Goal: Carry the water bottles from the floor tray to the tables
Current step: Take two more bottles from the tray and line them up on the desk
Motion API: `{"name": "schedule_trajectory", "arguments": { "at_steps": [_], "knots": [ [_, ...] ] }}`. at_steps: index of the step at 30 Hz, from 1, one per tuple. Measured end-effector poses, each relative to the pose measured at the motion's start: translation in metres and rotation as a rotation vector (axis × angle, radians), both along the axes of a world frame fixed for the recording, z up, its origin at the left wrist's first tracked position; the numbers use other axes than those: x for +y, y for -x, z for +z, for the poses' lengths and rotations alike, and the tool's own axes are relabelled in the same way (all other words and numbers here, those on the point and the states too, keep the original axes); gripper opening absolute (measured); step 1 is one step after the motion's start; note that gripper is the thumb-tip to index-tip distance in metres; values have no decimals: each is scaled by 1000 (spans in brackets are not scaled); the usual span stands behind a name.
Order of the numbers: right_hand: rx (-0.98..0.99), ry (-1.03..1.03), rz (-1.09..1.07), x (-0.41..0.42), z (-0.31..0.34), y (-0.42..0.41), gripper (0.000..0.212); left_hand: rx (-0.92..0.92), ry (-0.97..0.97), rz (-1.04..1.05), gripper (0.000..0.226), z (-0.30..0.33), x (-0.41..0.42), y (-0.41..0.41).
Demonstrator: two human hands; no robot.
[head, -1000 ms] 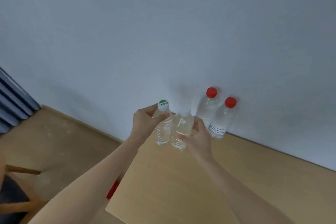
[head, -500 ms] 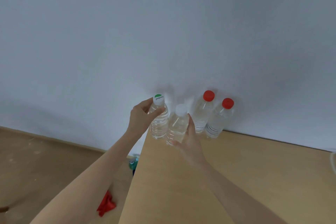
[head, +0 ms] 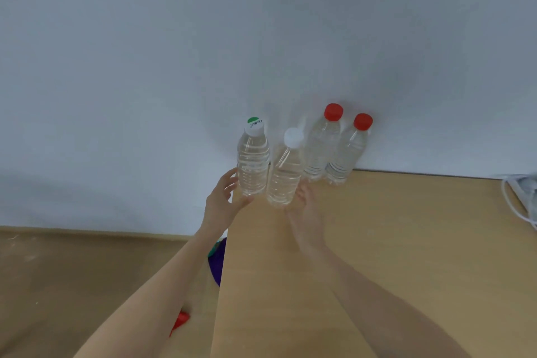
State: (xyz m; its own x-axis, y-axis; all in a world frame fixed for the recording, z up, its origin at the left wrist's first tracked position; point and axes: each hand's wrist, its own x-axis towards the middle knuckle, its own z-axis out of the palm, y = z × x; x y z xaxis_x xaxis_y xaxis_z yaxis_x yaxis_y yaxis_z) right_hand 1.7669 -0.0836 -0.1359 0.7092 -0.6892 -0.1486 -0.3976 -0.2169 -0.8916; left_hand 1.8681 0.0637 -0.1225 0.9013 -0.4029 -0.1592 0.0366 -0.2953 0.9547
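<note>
Four clear water bottles stand upright at the far left corner of the wooden table (head: 406,241), against the wall. The leftmost has a green-and-white cap (head: 252,166) and stands right at the table's left edge. Beside it is a white-capped bottle (head: 284,174), then two red-capped bottles (head: 321,148) (head: 345,154). My left hand (head: 223,200) is at the base of the green-capped bottle, its fingers relaxed and just touching the lower side. My right hand (head: 305,206) lies flat on the table with straight fingers, just in front of the white-capped bottle.
A white cable (head: 517,197) lies at the table's right edge. On the wooden floor (head: 87,285) left of the table are a purple object (head: 218,264) and a red item (head: 180,321), both partly hidden by my left arm. The pale wall rises directly behind the bottles.
Both hands have let go of the two bottles they held and slid down and back toward the bases. The bottles now stand on the table on their own.
</note>
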Motion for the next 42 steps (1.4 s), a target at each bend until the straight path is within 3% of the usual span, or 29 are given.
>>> {"name": "schedule_trajectory", "arguments": {
  "at_steps": [11,42],
  "knots": [
    [-157,-66,-120,4,-3,-11,55,-95,41,122,45,3,-15,-10],
    [-142,-54,-100,-12,-4,-72,53,-55,27,105,40,5,-31,-59]
  ]
}}
